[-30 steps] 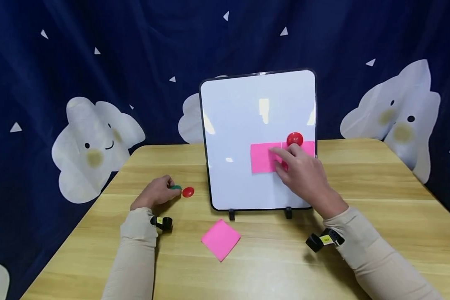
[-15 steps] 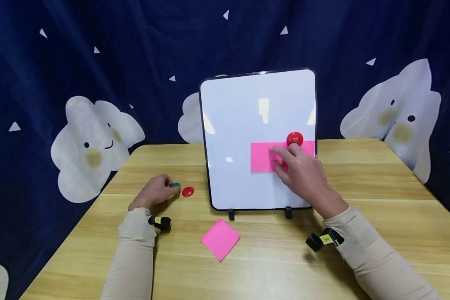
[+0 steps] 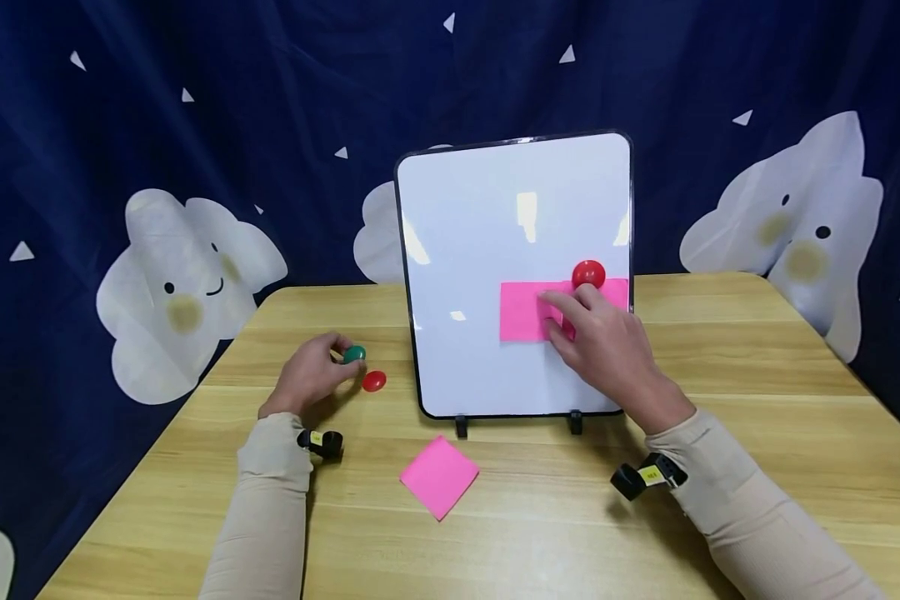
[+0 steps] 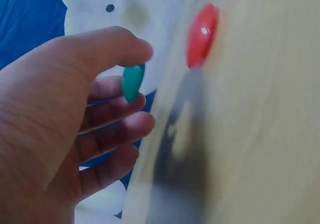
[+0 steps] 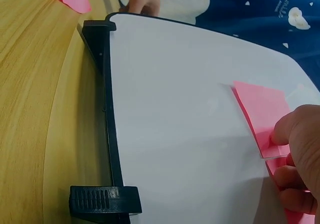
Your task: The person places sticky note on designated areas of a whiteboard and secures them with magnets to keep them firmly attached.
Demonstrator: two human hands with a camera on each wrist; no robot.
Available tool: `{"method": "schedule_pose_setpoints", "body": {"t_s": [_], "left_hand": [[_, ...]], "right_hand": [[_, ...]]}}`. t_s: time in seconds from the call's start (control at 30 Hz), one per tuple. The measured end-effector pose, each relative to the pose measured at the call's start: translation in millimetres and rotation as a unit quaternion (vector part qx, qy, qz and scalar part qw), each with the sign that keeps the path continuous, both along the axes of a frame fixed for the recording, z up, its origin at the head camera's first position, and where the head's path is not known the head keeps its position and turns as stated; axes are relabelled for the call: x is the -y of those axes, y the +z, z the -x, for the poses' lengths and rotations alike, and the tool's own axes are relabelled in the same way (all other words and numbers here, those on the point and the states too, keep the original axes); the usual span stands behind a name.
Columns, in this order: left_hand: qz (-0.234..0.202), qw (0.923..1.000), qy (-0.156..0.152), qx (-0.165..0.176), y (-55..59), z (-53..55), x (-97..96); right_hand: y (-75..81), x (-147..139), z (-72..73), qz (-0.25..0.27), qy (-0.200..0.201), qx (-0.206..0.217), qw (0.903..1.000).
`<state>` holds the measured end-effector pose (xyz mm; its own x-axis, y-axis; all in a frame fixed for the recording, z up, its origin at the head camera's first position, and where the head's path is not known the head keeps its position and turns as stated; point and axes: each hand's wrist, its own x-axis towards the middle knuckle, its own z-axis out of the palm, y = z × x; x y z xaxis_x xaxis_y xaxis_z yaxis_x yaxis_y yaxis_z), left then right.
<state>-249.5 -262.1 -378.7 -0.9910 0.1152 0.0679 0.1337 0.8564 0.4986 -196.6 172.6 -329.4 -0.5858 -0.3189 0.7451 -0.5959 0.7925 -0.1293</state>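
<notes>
Between thumb and fingers my left hand (image 3: 307, 373) pinches a round green magnet (image 3: 354, 354), held over the left of the table. The left wrist view shows this green magnet (image 4: 132, 83) edge-on at the thumb tip. A red magnet (image 3: 373, 381) lies just beside it on the wood. My right hand (image 3: 609, 343) presses a pink sticky note (image 3: 519, 312) against the upright whiteboard (image 3: 465, 233), fingertips on the paper. A second pink note (image 3: 617, 293) adjoins it on the right, partly behind the hand, with a red magnet (image 3: 588, 273) at its top edge.
A loose pink sticky note (image 3: 439, 478) lies on the wooden table (image 3: 525, 533) in front of the board. Black feet (image 3: 461, 427) support the whiteboard's lower edge. Behind the table hangs a dark blue curtain (image 3: 307, 75) with cloud prints.
My left hand has picked the green magnet up off the table and turned it so its round face shows. My right hand keeps its place on the notes.
</notes>
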Motion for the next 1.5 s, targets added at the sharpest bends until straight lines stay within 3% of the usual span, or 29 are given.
{"method": "schedule_pose_setpoints", "body": {"t_s": [0.13, 0.87, 1.27, 1.5], "left_hand": [[-0.020, 0.9996, -0.001, -0.022, 6.7, -0.8, -5.9], [-0.011, 0.9933, -0.028, -0.112, 32.6, -5.8, -33.0], [0.003, 0.9908, -0.042, -0.128, 39.3, -9.5, -41.5], [-0.006, 0.9909, -0.035, -0.130, 42.4, -11.2, -46.3]], "right_hand": [[0.8, 0.3, -0.1, -0.002, 0.000, -0.003, 1.0000], [-0.1, 0.8, -1.0, 0.004, 0.008, -0.007, 0.9999], [-1.1, 0.9, -0.7, -0.001, 0.008, -0.007, 0.9999], [-1.7, 0.4, -0.6, -0.001, 0.008, -0.006, 1.0000]]}}
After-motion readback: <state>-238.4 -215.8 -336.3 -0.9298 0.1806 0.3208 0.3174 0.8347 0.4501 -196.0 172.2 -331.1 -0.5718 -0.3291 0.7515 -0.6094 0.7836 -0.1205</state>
